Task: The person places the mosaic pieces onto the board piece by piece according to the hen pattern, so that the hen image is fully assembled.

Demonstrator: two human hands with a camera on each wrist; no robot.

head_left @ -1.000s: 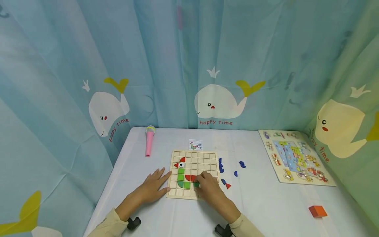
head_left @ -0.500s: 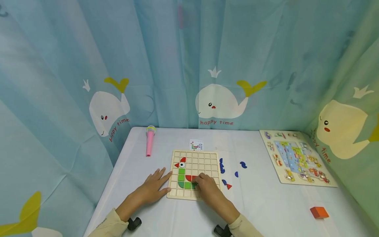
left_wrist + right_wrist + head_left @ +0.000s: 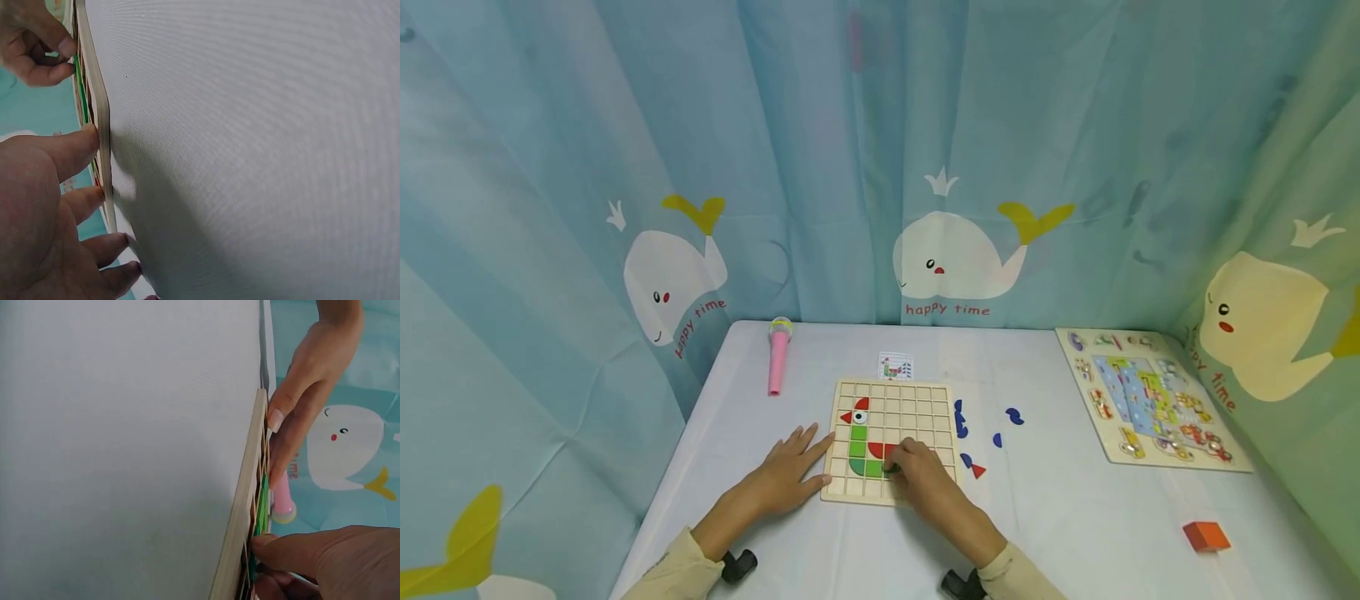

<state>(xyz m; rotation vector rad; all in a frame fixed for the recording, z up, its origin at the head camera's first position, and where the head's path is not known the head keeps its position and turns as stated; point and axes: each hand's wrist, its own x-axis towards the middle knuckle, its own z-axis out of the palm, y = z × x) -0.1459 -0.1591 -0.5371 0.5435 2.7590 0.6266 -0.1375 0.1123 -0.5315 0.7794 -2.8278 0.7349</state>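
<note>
Right hand (image 3: 925,477) resting on the wooden grid board (image 3: 891,392), fingers (image 3: 275,545) curling onto a green piece (image 3: 889,469) in the lower rows, pinching or pressing it into a cell beside the red half-round piece (image 3: 880,451); exact hold too small to tell apart. Left hand (image 3: 790,475) lying flat on the bench (image 3: 1075,517), straight fingers (image 3: 81,147) touching the board's left edge, steadying it, grasping nothing.

Sitting on the board: green tiles (image 3: 858,440) stacked under a red-and-white bird head (image 3: 857,412). Lying loose just right of the board: dark blue pieces (image 3: 959,419), two more blue pieces (image 3: 1014,416) a little farther out, a small red triangle (image 3: 977,472) near the right wrist. Standing just beyond the board's far edge: a small pattern card (image 3: 895,366). Lying toward the far left corner: a pink toy microphone (image 3: 778,357). Resting well apart at the right edge: a vehicle peg puzzle (image 3: 1150,396); near the front right, an orange block (image 3: 1206,535).

Curtain with whales (image 3: 955,258) closing in the bench on the far and side edges. Open bench stretching between the loose pieces and the peg puzzle, and along the near edge.
</note>
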